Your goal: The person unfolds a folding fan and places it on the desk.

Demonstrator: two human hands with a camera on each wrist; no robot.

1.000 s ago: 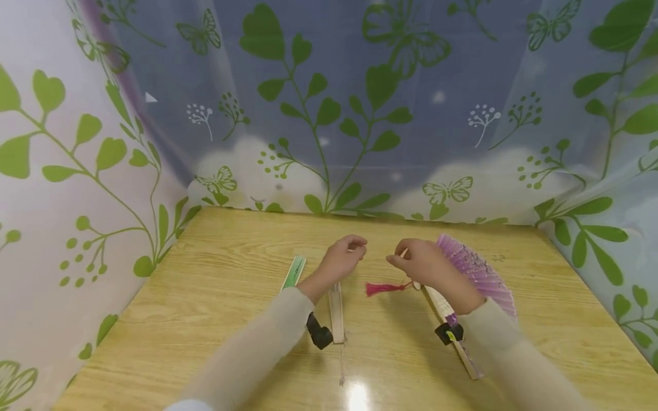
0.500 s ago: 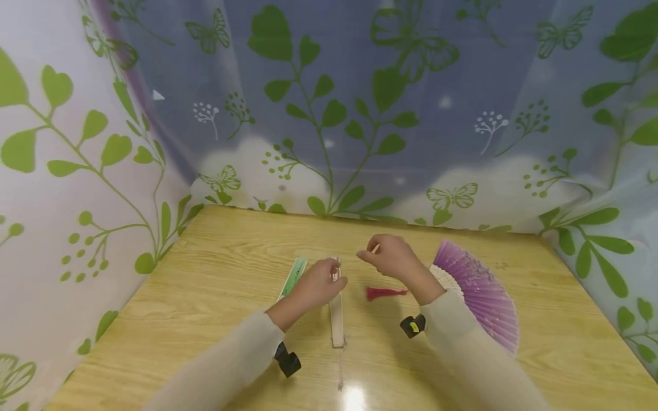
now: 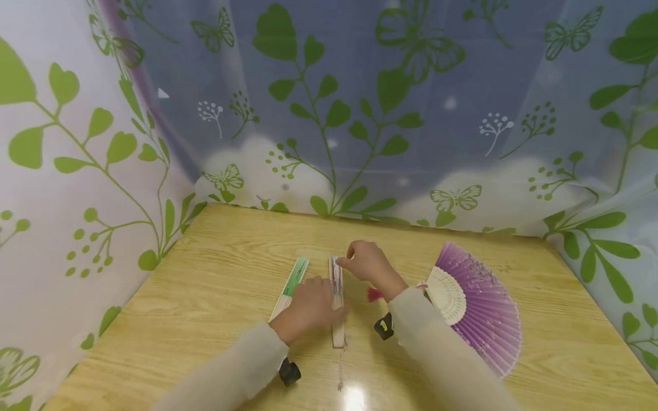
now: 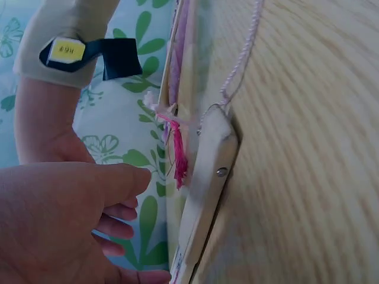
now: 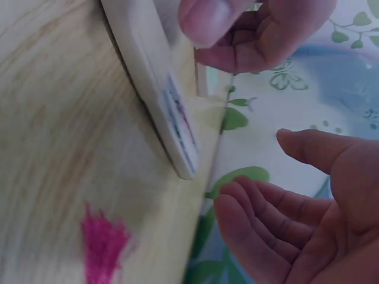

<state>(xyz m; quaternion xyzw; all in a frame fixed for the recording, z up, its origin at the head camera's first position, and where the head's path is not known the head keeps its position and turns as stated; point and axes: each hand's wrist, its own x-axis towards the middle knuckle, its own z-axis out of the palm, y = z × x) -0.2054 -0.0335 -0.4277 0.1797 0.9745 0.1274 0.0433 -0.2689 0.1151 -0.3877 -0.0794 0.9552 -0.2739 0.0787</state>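
A folded fan (image 3: 336, 331) with pale wooden sticks lies on the table, a thin cord trailing from its near end. My left hand (image 3: 311, 305) is beside its left edge, fingers fairly straight; in the left wrist view the thumb stands apart from the fan's rivet end (image 4: 210, 160). Close to the fan's far end is my right hand (image 3: 367, 262). The right wrist view shows that hand's loosely bent fingers (image 5: 266, 219) apart from the thumb, with nothing between them. Whether either hand touches the fan is unclear.
Left of the folded fan lies another folded fan with a green section (image 3: 295, 277). At right, a purple fan (image 3: 488, 308) is spread open, its pink tassel (image 3: 374, 294) partly behind the right wrist. Patterned cloth (image 3: 329, 114) borders the wooden table (image 3: 231, 245).
Both hands have moved left from the spread purple fan side to the pale folded fan. The left hand has also come nearer the body. The fans lie where they were.
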